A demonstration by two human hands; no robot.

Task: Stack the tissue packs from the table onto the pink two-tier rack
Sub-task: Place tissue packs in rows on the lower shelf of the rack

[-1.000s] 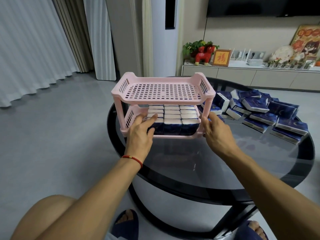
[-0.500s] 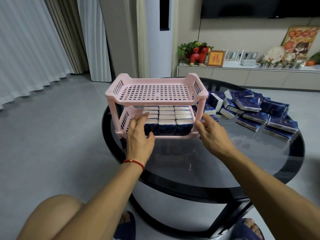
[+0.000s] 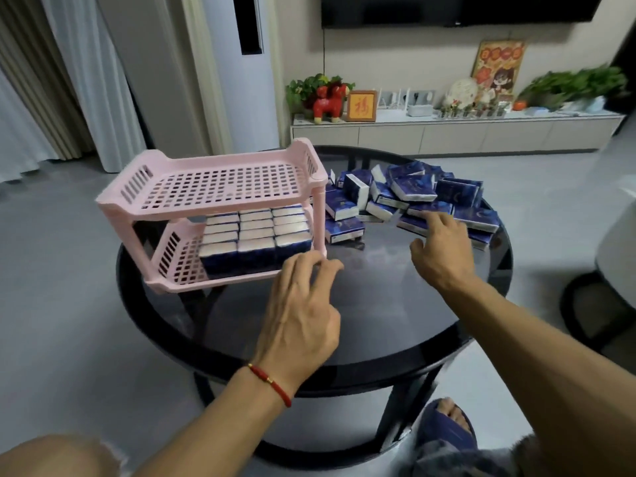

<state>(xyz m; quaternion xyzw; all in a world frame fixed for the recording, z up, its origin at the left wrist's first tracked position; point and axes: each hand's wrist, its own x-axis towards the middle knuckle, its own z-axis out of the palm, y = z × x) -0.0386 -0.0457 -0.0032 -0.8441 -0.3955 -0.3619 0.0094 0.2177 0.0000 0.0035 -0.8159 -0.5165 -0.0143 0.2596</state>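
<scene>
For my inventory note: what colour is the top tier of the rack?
Pink, a perforated grid, best seen in the head view: top tier.

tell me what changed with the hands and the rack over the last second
Both hands have left the pink rack. The right hand has reached right to the loose tissue packs, fingertips at the pile; the left hand hovers by the rack's front corner, holding nothing. The lower tier stays packed, the top tier bare.

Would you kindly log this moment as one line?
lower tier of pink rack: filled | top tier: bare | left hand: open, near rack | right hand: open, at loose tissue packs
</scene>
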